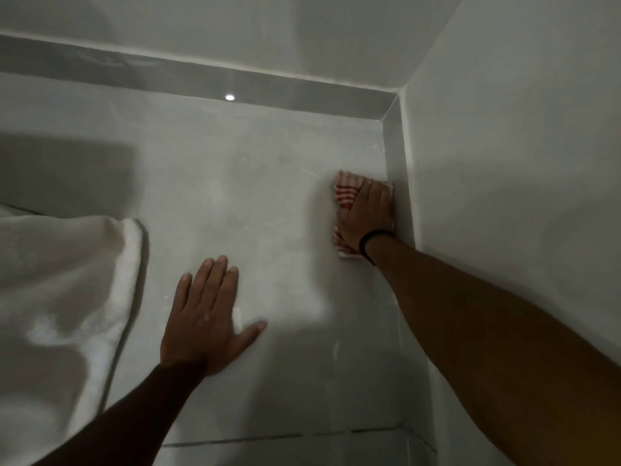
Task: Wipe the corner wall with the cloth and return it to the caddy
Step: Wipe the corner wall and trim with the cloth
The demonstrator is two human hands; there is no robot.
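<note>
A red-and-white striped cloth is pressed flat against the grey tiled wall, right beside the corner where it meets the side wall. My right hand lies over the cloth, palm down, with a dark band on the wrist; the cloth shows above the fingers and below the wrist. My left hand rests flat on the same wall lower and to the left, fingers spread, holding nothing. No caddy is in view.
A white towel hangs at the left, close to my left forearm. A darker tile band runs along the top of the wall under the ceiling. A grout line crosses the wall near the bottom.
</note>
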